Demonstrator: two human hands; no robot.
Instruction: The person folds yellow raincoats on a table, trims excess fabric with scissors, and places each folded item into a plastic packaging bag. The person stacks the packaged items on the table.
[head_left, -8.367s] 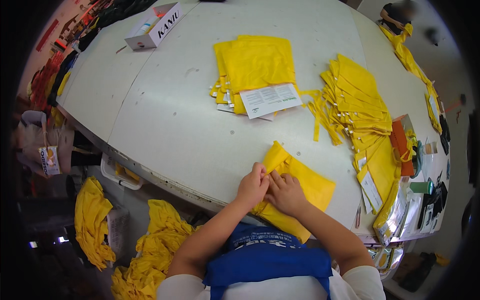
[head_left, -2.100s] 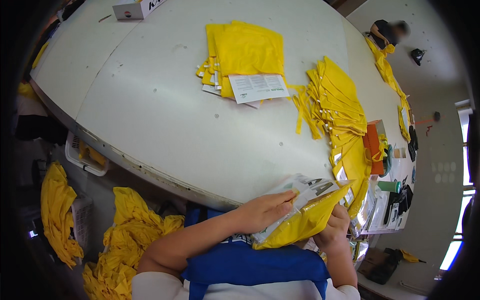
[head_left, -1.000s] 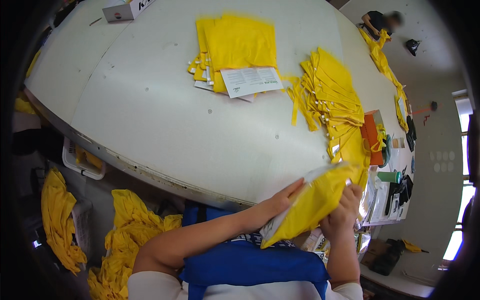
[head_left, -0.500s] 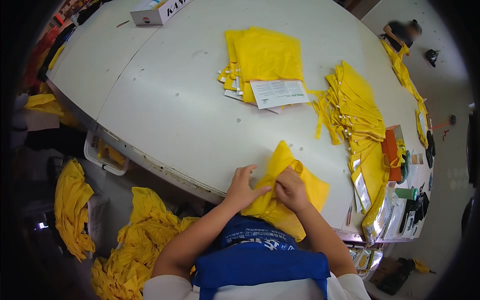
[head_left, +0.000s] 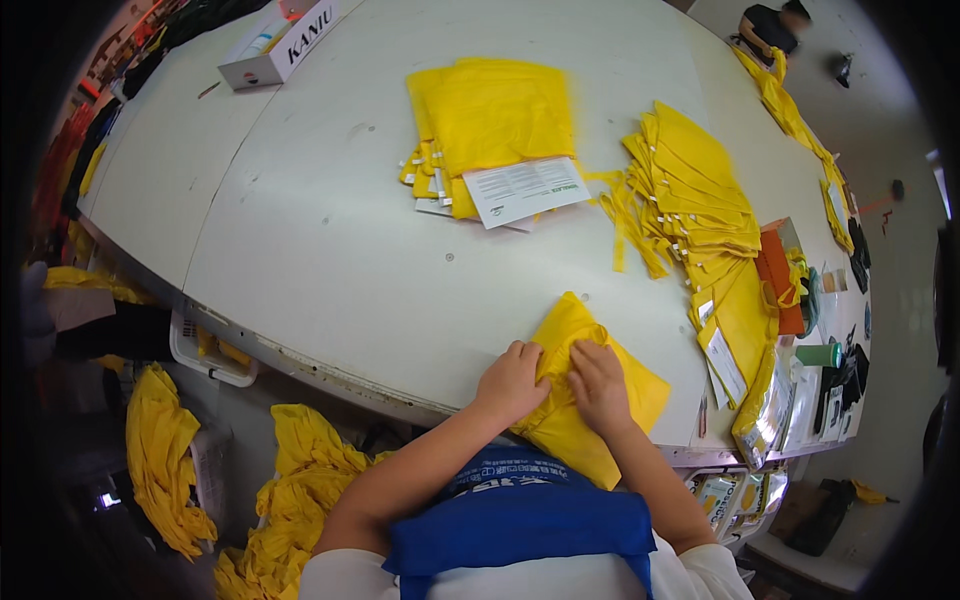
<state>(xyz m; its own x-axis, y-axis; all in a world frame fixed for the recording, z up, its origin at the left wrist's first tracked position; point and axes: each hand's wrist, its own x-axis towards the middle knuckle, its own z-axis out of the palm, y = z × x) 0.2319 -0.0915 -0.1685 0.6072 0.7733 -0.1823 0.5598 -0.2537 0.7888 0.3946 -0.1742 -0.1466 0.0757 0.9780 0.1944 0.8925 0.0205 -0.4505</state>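
Note:
A thin yellow cloth piece, folded and pointed at its far end, lies at the table's near edge and hangs toward my lap. My left hand is closed on its left side, thumb and fingers pinching the fabric. Fingers bent, my right hand grips the cloth near its middle, beside a small loop of the fabric at the fold. Farther off lies a stack of folded yellow cloth pieces with a white printed card on its near edge. To the right, a fanned pile of yellow pieces trails yellow straps.
An orange box, a green cylinder and clear plastic packets crowd the table's right side. A white carton stands far left. Heaped yellow cloth and a white basket are below the left edge. Another person works far right.
My left hand has gone from spread fingers to closed on the cloth. My right hand has drawn out of the fold and now grips its surface. The view has shifted slightly.

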